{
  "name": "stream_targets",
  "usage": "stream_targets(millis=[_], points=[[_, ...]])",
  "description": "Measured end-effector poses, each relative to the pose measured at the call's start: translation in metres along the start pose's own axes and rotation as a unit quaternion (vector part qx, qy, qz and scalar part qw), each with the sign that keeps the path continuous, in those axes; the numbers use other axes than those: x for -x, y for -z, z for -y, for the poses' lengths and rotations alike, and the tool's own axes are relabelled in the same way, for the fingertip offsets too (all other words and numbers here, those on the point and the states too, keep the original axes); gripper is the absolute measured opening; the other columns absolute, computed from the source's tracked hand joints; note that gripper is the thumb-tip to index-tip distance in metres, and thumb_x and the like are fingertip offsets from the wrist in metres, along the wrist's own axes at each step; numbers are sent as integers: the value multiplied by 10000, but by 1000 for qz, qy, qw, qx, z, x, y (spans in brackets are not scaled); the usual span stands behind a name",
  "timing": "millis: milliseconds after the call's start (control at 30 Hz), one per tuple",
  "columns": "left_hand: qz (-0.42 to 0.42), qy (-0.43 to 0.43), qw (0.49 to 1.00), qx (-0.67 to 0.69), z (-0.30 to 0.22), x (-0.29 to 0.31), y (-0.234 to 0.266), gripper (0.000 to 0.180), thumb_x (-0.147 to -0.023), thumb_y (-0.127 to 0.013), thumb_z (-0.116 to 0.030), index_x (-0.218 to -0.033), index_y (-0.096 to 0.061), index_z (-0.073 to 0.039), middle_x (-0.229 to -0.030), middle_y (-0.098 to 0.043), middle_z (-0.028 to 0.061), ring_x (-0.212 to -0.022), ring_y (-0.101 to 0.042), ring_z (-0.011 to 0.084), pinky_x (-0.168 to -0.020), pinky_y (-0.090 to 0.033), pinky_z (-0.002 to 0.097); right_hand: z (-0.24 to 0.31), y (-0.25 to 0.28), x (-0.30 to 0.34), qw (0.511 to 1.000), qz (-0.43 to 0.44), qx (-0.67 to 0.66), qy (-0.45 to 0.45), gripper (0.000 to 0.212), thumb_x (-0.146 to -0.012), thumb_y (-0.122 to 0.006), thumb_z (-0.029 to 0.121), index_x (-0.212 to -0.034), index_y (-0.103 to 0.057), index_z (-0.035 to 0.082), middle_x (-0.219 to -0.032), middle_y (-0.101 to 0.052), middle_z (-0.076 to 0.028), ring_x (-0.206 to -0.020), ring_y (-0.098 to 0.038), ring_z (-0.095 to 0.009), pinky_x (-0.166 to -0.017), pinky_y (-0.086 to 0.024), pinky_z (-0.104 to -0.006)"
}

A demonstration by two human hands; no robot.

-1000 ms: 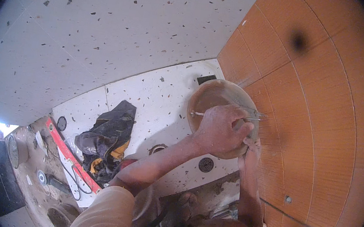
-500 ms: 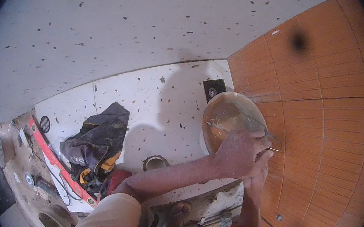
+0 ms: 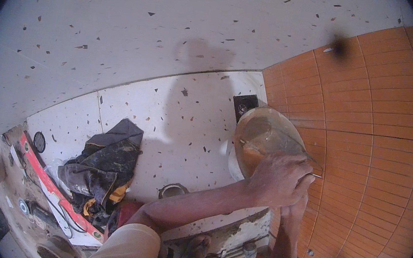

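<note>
A dusty bucket (image 3: 237,159) stands on the speckled white floor against the orange tiled wall, with murky contents inside. Over its near right rim, my left hand (image 3: 278,177) is closed, fingers curled and back turned up. My right hand (image 3: 295,204) meets it from below, also closed, the two pressed together. A thin bright metal tip (image 3: 316,175) sticks out beside the fingers toward the wall. The rest of what they grip is hidden, and I cannot tell which hand holds the tip.
A dark, dirty garment (image 3: 106,156) with yellow parts lies left on the floor. Beyond it are a red spirit level (image 3: 54,188) and a round drain grate (image 3: 39,142). A pipe opening (image 3: 173,191) lies under my left forearm. A black square fitting (image 3: 244,104) sits behind the bucket.
The view has shifted slightly. My hands stay together by the bucket's near right rim, with a small change in how the fingers lie.
</note>
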State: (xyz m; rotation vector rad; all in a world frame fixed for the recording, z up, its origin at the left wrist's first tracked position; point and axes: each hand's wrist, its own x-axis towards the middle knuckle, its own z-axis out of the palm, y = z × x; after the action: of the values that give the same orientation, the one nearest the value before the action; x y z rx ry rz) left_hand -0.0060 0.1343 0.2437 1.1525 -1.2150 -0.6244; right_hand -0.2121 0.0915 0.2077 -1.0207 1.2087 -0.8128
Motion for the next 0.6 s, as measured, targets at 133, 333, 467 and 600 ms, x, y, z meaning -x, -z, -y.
stream_targets(millis=[133, 333, 467, 600], points=[[-10, 18, 1000, 7, 7, 0, 2, 233, -887, -620, -256, -871, -715, -43, -795, -628, 167, -768, -657, 381, -721, -521, 488, 9, -27, 1, 998, -21, 52, -9, 526, -1065, -429, 452, -1327, -530, 7, -1208, -600, -82, -1060, -608, -179, -853, -537, -304], [19, 17, 1000, 9, 6, -2, 9, 227, -884, -588, -189, -822, -648, 21, -789, -617, 183, -756, -658, 367, -757, -515, 498, 4, -15, -2, 999, -11, -51, -9, 473, -1063, -467, 390, -1308, -537, -9, -1193, -606, -85, -1023, -628, -189, -828, -558, -317], [18, 27, 999, 17, 10, 1, 5, 219, -884, -593, -187, -833, -650, 18, -795, -614, 181, -760, -650, 364, -758, -509, 500, 7, -17, -5, 998, -34, -26, -39, 461, -1056, -491, 373, -1319, -529, -3, -1203, -608, -93, -1039, -633, -199, -843, -561, -332], [13, 18, 1000, 14, 12, 1, 3, 223, -884, -594, -192, -848, -654, 20, -804, -615, 177, -765, -648, 357, -766, -508, 497, 5, -17, -7, 998, -24, -48, -37, 466, -1056, -491, 375, -1326, -525, -3, -1208, -605, -92, -1047, -633, -199, -850, -561, -334]])
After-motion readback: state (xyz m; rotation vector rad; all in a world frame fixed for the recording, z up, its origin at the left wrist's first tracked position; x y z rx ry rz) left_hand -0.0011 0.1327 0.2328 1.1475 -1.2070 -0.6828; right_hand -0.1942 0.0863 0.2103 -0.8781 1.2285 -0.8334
